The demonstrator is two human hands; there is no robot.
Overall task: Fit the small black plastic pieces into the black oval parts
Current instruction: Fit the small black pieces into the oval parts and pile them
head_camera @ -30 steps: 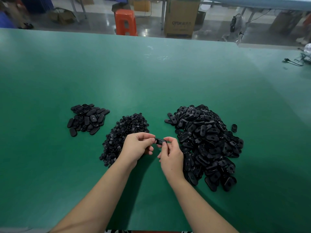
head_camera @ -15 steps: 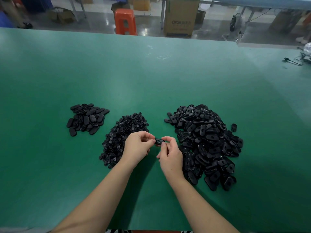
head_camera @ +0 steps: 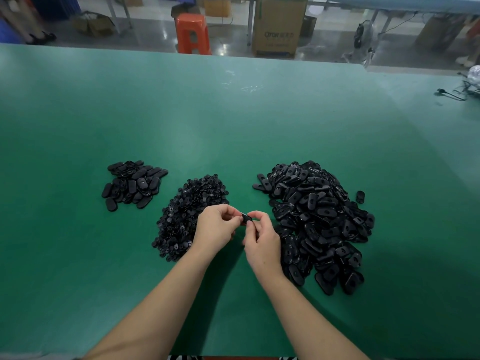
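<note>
just above the near middle of the green table, both hands meet over the bare cloth between two heaps of black parts. the left hand has its fingers curled inward, thumb and forefinger tips pinching one end of a single black oval part; the right hand pinches the other end of that same part between thumb and forefinger, its remaining fingers folded loosely toward the palm. the oval part is lifted off the table and held between the two sets of fingertips, mostly hidden by them, so whether a small piece already sits in it cannot be told. just left of the hands, partly behind the left wrist, lies the heap of small black plastic pieces, a loose mound of tiny round bits running from the near left up toward the far right. to the right, touching the edge of the right hand in this view, spreads the large heap of oval parts, many showing a hole in the face; one stray oval lies apart at its right side. farther left and a little farther away sits a smaller pile of ovals, well apart from the hands. beyond the far edge of the table stand an orange stool and a cardboard box on a shiny floor, and a black cable lies at the far right of the table.
</note>
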